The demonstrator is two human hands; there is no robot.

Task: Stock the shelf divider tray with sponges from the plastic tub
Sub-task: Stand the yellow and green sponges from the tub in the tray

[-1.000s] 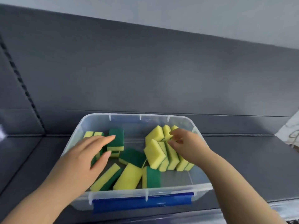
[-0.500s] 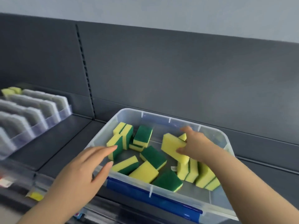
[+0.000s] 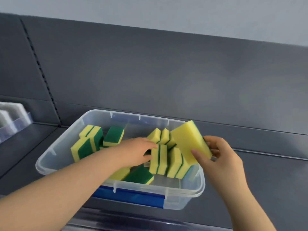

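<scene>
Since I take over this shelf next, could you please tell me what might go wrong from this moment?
1. The right hand pinches the lifted sponge only by its lower end, near the right rim of the plastic tub; it could slip and fall outside.
2. The left hand reaches against the upright sponges; a push may topple that row.
3. The divider tray sits far left, mostly out of frame, so the carry looks long.

There are 1 plastic tub, roughly 13 sponges, 1 left hand, 1 right hand and 1 divider tray.
</scene>
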